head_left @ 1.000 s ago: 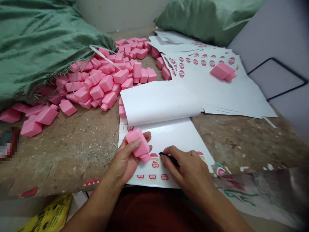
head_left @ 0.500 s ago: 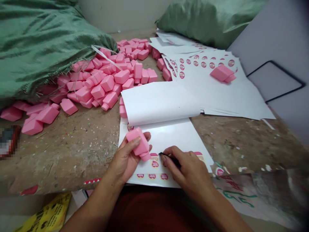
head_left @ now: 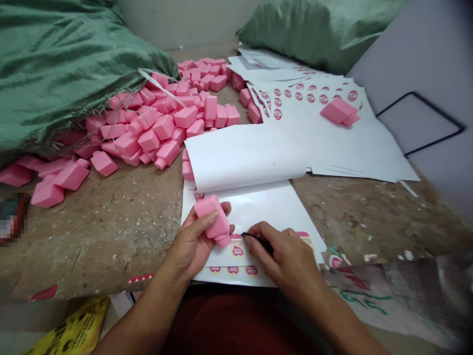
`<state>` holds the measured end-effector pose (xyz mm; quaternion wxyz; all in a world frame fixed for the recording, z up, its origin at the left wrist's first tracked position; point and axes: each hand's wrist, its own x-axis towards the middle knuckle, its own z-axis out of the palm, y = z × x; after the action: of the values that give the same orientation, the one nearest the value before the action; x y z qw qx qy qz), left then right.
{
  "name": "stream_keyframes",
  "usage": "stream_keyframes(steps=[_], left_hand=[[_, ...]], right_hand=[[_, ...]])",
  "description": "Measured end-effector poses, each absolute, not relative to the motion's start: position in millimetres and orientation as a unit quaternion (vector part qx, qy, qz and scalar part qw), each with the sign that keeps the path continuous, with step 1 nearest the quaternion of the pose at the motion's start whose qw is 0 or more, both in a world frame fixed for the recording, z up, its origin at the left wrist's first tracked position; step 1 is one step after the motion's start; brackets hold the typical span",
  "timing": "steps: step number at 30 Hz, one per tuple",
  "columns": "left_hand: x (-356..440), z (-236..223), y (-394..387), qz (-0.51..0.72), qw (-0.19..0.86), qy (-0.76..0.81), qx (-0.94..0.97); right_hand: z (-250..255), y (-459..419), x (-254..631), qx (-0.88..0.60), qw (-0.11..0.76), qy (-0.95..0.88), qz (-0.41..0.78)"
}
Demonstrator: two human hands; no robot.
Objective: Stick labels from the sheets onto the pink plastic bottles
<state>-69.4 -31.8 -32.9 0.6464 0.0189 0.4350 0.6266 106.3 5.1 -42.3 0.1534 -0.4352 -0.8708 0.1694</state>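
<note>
My left hand (head_left: 195, 236) is closed around a pink plastic bottle (head_left: 213, 218), thumb across its flat face and the neck tilted down to the right. In my right hand (head_left: 283, 251) is a slim black pointed tool (head_left: 263, 242), mostly covered by the fingers. Its tip touches or hovers just over the sticker sheet (head_left: 258, 207), at the upper right corner of a pink and cream "BABY" label (head_left: 237, 246); contact cannot be made out. The bottle's neck lies close to that label's upper left. Part of the label row is hidden under my right hand.
A heap of pink bottles (head_left: 162, 127) spills from a green woven sack (head_left: 74, 64) at left. More sticker sheets (head_left: 343, 153) spread at right, with one bottle (head_left: 340, 112) on top. Another green sack (head_left: 306, 34) stands behind. The worn tabletop's front edge runs below my hands.
The black tool's tip has shifted slightly left, towards the label. My left hand keeps the bottle in nearly the same place.
</note>
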Motion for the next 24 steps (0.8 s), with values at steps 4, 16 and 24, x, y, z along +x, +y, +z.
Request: stream_keyframes(steps=[4, 16, 24], left_hand=[[-70, -34, -32, 0.634, 0.646, 0.426, 0.004], [-69, -33, -31, 0.647, 0.631, 0.428, 0.010], [-56, -19, -42, 0.589, 0.648, 0.465, 0.129]], right_hand=[[-42, 5, 112, -0.438, 0.140, -0.859, 0.223], [-7, -16, 137, -0.362, 0.204, -0.753, 0.511], [8, 6, 108, -0.425, 0.365, -0.715, 0.418]])
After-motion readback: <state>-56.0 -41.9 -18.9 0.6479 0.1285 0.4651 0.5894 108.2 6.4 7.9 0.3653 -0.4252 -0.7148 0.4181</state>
